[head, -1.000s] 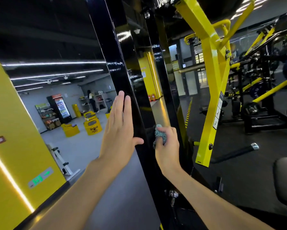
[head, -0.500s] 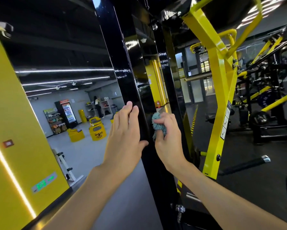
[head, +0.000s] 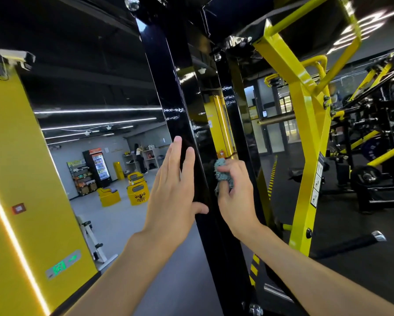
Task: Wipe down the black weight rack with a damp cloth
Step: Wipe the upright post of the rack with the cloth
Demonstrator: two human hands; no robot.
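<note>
The black weight rack rose as a glossy upright through the middle of the view. Its top was cut off by the upper edge and its foot by the lower edge. Reflections on its right face made that surface hard to read.

The left hand lay flat on the left face of the upright, its fingers straight and close together and its thumb reaching right across the front edge. The right hand was at the right face at much the same height, its fingers curled tight round a bunched blue-grey cloth held against the black metal. Most of the cloth was buried in the fist, with only a wad showing above and a scrap below.

Far left, a glass-door fridge held rows of drinks too small to name. Just left of it an open shelf unit carried packaged goods. Two yellow tubs stood on the floor in front; what was in them could not be told. A person stood beyond, small and blurred.

A yellow frame stood right of the rack, and a yellow wall filled the near left.
</note>
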